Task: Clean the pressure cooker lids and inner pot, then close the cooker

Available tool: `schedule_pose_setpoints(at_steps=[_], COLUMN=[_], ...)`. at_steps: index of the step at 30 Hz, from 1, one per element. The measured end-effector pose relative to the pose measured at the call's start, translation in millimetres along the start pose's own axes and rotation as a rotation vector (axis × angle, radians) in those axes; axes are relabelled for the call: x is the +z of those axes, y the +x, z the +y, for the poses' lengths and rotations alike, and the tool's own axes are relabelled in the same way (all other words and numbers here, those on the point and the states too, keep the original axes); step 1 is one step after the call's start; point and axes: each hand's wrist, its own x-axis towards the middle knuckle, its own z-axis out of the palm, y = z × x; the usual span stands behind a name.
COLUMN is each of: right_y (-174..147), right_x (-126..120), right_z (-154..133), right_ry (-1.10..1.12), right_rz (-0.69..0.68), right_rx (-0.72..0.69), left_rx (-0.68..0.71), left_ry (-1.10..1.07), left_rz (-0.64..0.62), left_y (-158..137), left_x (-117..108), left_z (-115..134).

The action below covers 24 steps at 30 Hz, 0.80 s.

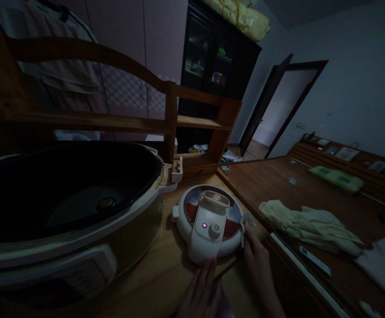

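A round pressure cooker lid (192,247) lies on the wooden desk, white-rimmed with a shiny panel and a raised handle bearing a valve knob (215,229). My right hand (257,254) is closed on a thin white wipe (248,219), held against the lid's right rim. At the lid's near edge, my left hand (197,293) rests with its fingers stretched out, the tips touching the handle's front end. Left of the lid stands the large pressure cooker body (142,240), uncovered, its dark inside showing.
The wooden desk (146,282) has a raised shelf (202,121) along its back. Beside it on the right is a brown bed surface (252,176) with crumpled pale cloth (307,223) and a white remote control (315,260). A dark cabinet (212,57) stands behind.
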Motion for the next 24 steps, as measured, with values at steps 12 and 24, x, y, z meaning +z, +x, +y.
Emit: schedule_pose_setpoints(at_steps=[12,24], right_y=[138.7,214.9], right_x=[11.4,54.0], right_z=[18.4,6.4], right_ry=[-0.079,0.025], right_rz=[-0.243,-0.512], right_rx=[-0.145,-0.219], left_rx=[0.028,-0.074], left_ry=[0.01,0.055], left_rz=[0.018,0.252], left_y=[1.1,4.6], left_x=[-0.8,20.5], left_z=[-0.2,7.5])
